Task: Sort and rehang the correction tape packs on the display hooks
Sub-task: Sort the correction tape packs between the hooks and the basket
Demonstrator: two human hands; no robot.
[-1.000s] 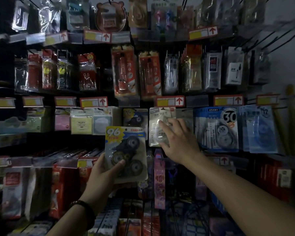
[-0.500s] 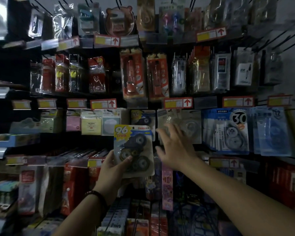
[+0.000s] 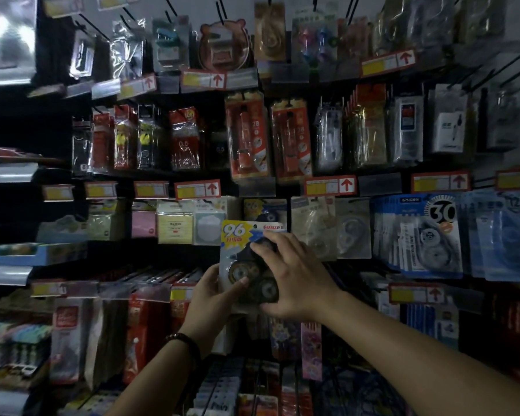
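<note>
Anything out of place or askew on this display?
Only the yellow 96 pack: not hung, gripped by the left hand and right hand in front of a matching hung pack. Nothing looks spilled or damaged, though the light is dim.

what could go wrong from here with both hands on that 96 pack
The 96 pack covers much of the matching hung pack behind it, so in this dim light its hang hole may miss the hook. The right hand is close to the clear packs and might knock them loose.
</note>
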